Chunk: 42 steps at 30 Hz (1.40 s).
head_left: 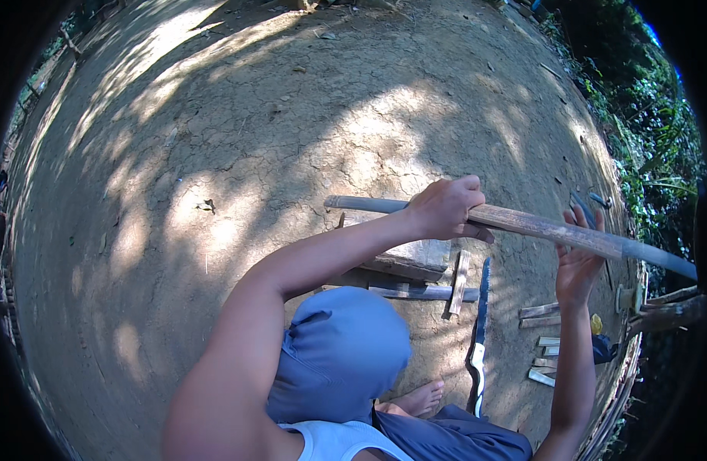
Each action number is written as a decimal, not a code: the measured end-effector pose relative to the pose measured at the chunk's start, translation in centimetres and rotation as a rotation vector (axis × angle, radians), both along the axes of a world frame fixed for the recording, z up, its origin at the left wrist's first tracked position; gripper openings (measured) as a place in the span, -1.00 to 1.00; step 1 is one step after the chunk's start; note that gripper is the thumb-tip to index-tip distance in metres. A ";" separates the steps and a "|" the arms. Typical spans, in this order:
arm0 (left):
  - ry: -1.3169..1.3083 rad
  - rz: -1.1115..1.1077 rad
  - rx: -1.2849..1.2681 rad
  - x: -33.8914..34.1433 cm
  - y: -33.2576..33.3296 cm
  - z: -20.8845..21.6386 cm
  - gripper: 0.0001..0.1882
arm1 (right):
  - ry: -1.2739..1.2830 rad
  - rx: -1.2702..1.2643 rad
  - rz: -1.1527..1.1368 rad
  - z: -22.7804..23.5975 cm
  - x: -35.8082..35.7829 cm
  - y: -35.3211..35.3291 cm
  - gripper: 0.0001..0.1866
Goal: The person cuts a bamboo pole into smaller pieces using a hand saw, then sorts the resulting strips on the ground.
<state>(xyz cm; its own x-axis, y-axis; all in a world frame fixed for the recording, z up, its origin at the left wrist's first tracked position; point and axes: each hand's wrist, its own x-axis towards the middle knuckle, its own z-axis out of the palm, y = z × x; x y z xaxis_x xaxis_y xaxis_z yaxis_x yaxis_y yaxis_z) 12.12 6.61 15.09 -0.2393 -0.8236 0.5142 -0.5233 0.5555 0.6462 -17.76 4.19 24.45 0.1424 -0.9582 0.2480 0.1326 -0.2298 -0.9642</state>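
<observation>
A long bamboo pole (538,224) runs across in front of me, raised off the ground. My left hand (447,209) is wrapped round it left of its middle, knuckles up. Toward the pole's right end my right hand (578,265) is behind it, palm turned up; the pole lies across that hand, with the fingertips showing beyond it. Below the left hand sits a squared wooden block (407,257), partly hidden by my forearm. Nearer to me, a bamboo length (422,292) lies on the ground beside a short wooden strip (460,283).
A saw (478,365) with a white handle lies by my bare foot (421,399). Cut wood strips (545,361) and a dark bag (603,348) are on the right, near branches (668,315). Cracked earth (238,154) stretches ahead, with green plants (653,146) along the right edge.
</observation>
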 end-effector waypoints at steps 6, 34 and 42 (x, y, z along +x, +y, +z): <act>0.181 -0.073 -0.026 -2.3 -2.0 2.9 -0.30 | -0.262 -0.218 -0.302 9.1 10.1 -0.3 -0.17; 0.740 -0.025 0.118 -3.3 0.0 -18.5 -0.05 | 0.161 -0.626 -0.574 15.4 19.9 -1.8 -0.34; 0.601 -0.040 0.051 -3.8 0.8 -19.1 -0.28 | -0.270 -0.845 0.050 13.2 16.5 -2.3 -0.34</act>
